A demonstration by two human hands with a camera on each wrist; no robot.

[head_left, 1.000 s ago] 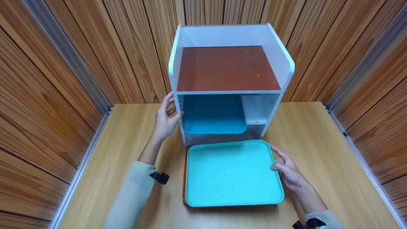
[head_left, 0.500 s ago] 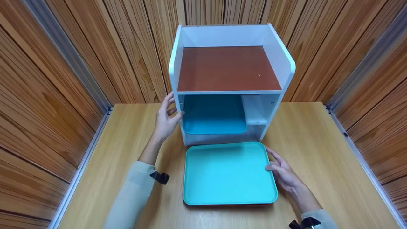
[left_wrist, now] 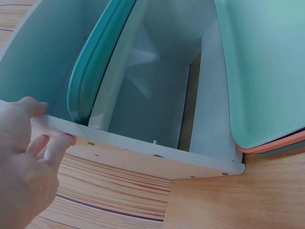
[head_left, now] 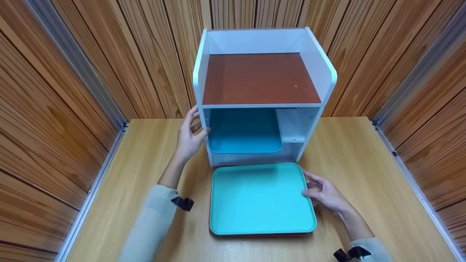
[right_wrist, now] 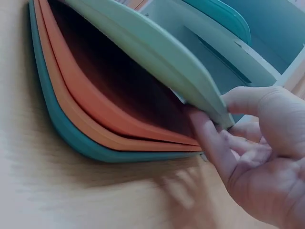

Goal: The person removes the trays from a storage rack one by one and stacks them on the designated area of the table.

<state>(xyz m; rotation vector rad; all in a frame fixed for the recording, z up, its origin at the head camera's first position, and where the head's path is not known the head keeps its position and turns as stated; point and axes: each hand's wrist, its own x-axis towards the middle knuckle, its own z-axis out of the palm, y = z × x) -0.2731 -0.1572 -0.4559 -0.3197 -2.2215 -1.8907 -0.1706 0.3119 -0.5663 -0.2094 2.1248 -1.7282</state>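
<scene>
My left hand point(head_left: 188, 140) grips the front edge of the left side panel of a white shelf unit point(head_left: 262, 106); in the left wrist view the thumb lies inside the panel and the fingers outside. With thumb and fingers my right hand point(head_left: 326, 194) pinches the right edge of a turquoise tray point(head_left: 264, 198). That edge is raised, so the tray tilts over a stack of orange trays point(right_wrist: 102, 125) with a teal tray point(right_wrist: 86, 149) at the bottom. From above, the turquoise tray hides nearly all of the stack.
A blue tray point(head_left: 245, 134) lies on the middle shelf, towards the left, beside a bare white strip point(head_left: 291, 125). The unit's top board point(head_left: 260, 78) is brown. Wooden walls point(head_left: 62, 109) flank the wooden table point(head_left: 367, 174) and stand behind it.
The turquoise tray has slid left and slightly down in the head view, with my right hand following; it has barely moved over the last half second. My left hand has stayed put.
</scene>
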